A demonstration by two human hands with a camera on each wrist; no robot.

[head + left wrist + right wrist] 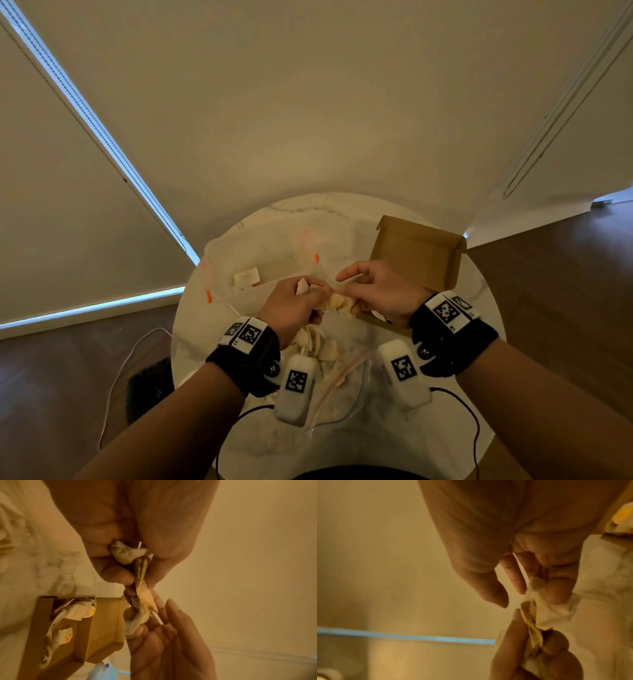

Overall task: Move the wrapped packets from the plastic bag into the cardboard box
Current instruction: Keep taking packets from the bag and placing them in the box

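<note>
Both hands meet above the round marble table (308, 212), holding a small cluster of white wrapped packets (339, 303) between them. My left hand (315, 291) grips several of these packets (135, 555) in curled fingers. The right hand (346, 284) pinches one white packet (556, 605) with its lower fingers, while its thumb and forefinger stick out. The open cardboard box (418, 253) sits just behind and right of the hands; several packets (73, 612) lie inside it. A clear plastic bag (346, 387) with more packets (318, 346) lies below the wrists.
Other clear bags with orange sliders (260, 260) lie at the table's left and back. A white cable (116, 373) trails on the wooden floor to the left, near a dark object (147, 387). Window blinds stand close behind the table.
</note>
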